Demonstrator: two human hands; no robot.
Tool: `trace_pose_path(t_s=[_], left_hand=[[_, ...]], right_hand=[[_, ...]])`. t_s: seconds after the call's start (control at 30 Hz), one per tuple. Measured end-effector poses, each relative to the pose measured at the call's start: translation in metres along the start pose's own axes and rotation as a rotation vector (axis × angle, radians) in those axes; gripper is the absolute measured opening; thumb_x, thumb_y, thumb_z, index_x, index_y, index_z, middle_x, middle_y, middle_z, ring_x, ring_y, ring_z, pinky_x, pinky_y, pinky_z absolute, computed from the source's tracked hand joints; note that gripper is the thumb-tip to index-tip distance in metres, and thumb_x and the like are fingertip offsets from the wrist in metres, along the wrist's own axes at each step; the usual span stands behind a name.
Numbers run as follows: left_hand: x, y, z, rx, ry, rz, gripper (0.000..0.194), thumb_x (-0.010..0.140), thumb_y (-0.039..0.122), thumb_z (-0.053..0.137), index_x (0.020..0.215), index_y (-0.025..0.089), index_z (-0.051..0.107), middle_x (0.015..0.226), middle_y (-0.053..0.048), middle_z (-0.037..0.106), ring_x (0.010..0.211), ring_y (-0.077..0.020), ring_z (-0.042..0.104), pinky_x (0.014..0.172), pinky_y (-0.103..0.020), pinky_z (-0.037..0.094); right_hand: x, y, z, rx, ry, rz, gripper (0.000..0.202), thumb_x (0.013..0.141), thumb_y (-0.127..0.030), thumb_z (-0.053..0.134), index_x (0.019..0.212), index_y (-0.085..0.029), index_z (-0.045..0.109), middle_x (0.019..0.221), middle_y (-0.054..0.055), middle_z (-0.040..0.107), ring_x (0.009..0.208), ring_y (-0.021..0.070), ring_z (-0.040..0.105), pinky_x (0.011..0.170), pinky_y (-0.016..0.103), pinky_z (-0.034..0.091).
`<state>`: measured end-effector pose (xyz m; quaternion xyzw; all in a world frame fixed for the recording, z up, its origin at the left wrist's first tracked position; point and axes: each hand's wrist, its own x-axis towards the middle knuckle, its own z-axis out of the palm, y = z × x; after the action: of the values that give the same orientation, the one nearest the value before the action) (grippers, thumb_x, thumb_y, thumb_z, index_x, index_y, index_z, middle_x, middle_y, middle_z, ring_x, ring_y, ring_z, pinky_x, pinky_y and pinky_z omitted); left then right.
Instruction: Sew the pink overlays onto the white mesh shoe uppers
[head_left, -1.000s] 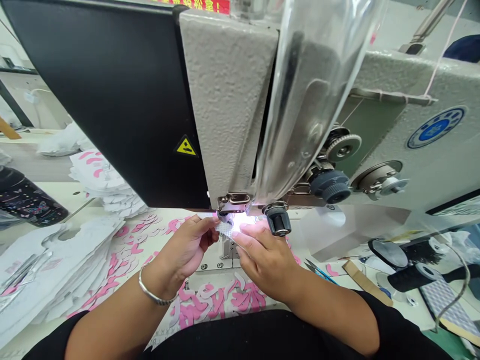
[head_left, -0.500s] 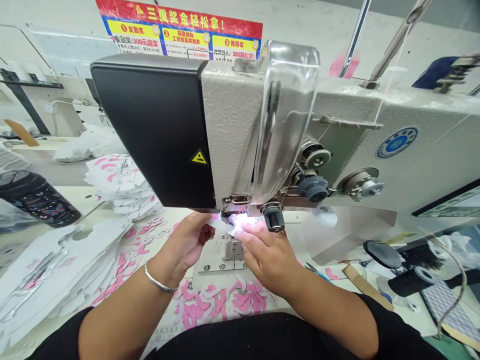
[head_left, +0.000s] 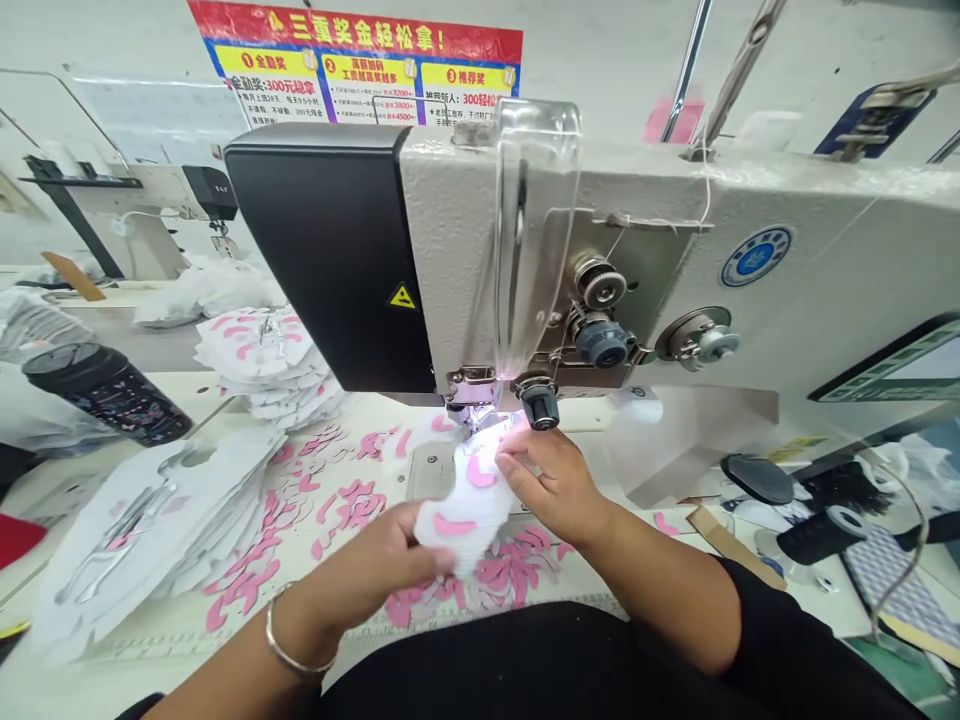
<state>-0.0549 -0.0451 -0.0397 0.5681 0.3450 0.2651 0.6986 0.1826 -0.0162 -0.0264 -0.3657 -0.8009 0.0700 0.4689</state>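
Note:
A white fabric piece with curved pink patches lies tilted below the lit needle area of the sewing machine. My left hand grips its lower left edge, thumb on top, slightly blurred. At its upper right edge my right hand pinches the piece between thumb and fingers, close under a black knob. The upper end of the piece is bright from the lamp, and the needle itself cannot be made out. Loose pink and white cut pieces lie beneath and beside the fabric.
To the left are a stack of white cut pieces with metal tweezers on top, another stack with pink patches, and a dark tumbler. A black thread spool and a brown strip lie at the right.
The fabric has come out from under the machine head toward me. My left hand has moved down and nearer with its edge; my right hand stays beside the needle area. The view has shifted slightly.

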Motion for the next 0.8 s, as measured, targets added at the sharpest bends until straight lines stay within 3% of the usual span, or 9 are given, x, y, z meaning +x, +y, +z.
trace_pose_path(t_s=[0.07, 0.13, 0.23, 0.33, 0.4, 0.47, 0.57, 0.67, 0.8], left_hand=[[-0.006, -0.011, 0.003, 0.060, -0.156, -0.077, 0.033, 0.077, 0.038, 0.075, 0.105, 0.020, 0.072, 0.097, -0.007, 0.071, 0.092, -0.0239, 0.062, 0.084, -0.034, 0.047], [-0.008, -0.018, 0.001, -0.011, -0.177, -0.090, 0.043, 0.076, 0.041, 0.076, 0.114, 0.022, 0.070, 0.111, -0.009, 0.068, 0.104, -0.0263, 0.060, 0.093, -0.037, 0.044], [-0.005, -0.019, -0.011, -0.329, 0.047, 0.015, 0.048, 0.080, 0.046, 0.071, 0.122, 0.023, 0.065, 0.120, -0.011, 0.063, 0.105, -0.0243, 0.059, 0.089, -0.036, 0.048], [-0.001, -0.013, -0.023, -0.545, 0.345, 0.145, 0.023, 0.083, 0.041, 0.070, 0.096, 0.021, 0.070, 0.101, -0.007, 0.066, 0.089, -0.0175, 0.061, 0.078, -0.029, 0.051], [0.001, -0.009, -0.027, -0.512, 0.447, 0.172, 0.013, 0.080, 0.029, 0.075, 0.079, 0.019, 0.067, 0.082, -0.003, 0.064, 0.074, -0.0131, 0.058, 0.071, -0.025, 0.050], [0.000, -0.009, -0.026, -0.412, 0.402, 0.128, 0.011, 0.076, 0.024, 0.076, 0.080, 0.018, 0.068, 0.075, -0.002, 0.063, 0.067, -0.0126, 0.056, 0.064, -0.024, 0.048], [-0.004, -0.012, -0.019, -0.284, 0.207, 0.028, 0.022, 0.073, 0.026, 0.078, 0.092, 0.016, 0.071, 0.076, -0.005, 0.064, 0.064, -0.0135, 0.055, 0.059, -0.024, 0.045], [-0.008, -0.015, -0.011, -0.184, 0.075, 0.000, 0.024, 0.074, 0.028, 0.078, 0.095, 0.016, 0.072, 0.078, -0.005, 0.066, 0.067, -0.0140, 0.056, 0.063, -0.025, 0.044], [-0.009, -0.015, -0.005, -0.091, -0.043, -0.039, 0.027, 0.074, 0.031, 0.078, 0.097, 0.017, 0.074, 0.083, -0.007, 0.070, 0.074, -0.0188, 0.061, 0.069, -0.029, 0.047]], right_hand=[[-0.002, -0.002, 0.003, -0.062, 0.006, 0.052, 0.019, 0.093, -0.032, 0.054, 0.107, -0.023, 0.063, 0.100, 0.005, 0.066, 0.095, 0.0207, 0.061, 0.087, 0.039, 0.051], [-0.003, -0.003, 0.004, -0.133, -0.025, 0.076, 0.030, 0.092, -0.030, 0.056, 0.120, -0.022, 0.060, 0.109, 0.008, 0.063, 0.102, 0.0230, 0.060, 0.090, 0.041, 0.052], [-0.001, -0.003, 0.002, -0.162, -0.097, 0.034, 0.030, 0.091, -0.025, 0.054, 0.121, -0.022, 0.061, 0.109, 0.009, 0.063, 0.104, 0.0238, 0.059, 0.094, 0.043, 0.050], [0.002, -0.001, -0.003, -0.136, -0.143, -0.024, 0.023, 0.091, -0.024, 0.054, 0.112, -0.022, 0.064, 0.104, 0.007, 0.066, 0.102, 0.0235, 0.059, 0.093, 0.043, 0.051], [0.003, 0.000, -0.007, -0.118, -0.125, -0.049, 0.018, 0.092, -0.023, 0.053, 0.105, -0.023, 0.065, 0.099, 0.005, 0.067, 0.098, 0.0220, 0.060, 0.091, 0.041, 0.051], [0.002, 0.001, -0.009, -0.134, -0.084, -0.047, 0.017, 0.092, -0.023, 0.053, 0.105, -0.023, 0.064, 0.098, 0.005, 0.066, 0.095, 0.0209, 0.061, 0.088, 0.039, 0.052], [-0.001, 0.002, -0.009, -0.215, -0.095, -0.049, 0.027, 0.091, -0.019, 0.053, 0.117, -0.020, 0.062, 0.109, 0.009, 0.063, 0.103, 0.0218, 0.060, 0.091, 0.039, 0.052], [-0.006, 0.004, -0.007, -0.307, -0.115, -0.136, 0.034, 0.089, -0.013, 0.052, 0.122, -0.019, 0.059, 0.118, 0.010, 0.064, 0.110, 0.0224, 0.059, 0.097, 0.042, 0.047], [-0.012, 0.004, -0.002, -0.370, -0.056, -0.199, 0.029, 0.089, -0.012, 0.054, 0.114, -0.023, 0.064, 0.124, 0.007, 0.065, 0.115, 0.0227, 0.058, 0.102, 0.044, 0.042]])
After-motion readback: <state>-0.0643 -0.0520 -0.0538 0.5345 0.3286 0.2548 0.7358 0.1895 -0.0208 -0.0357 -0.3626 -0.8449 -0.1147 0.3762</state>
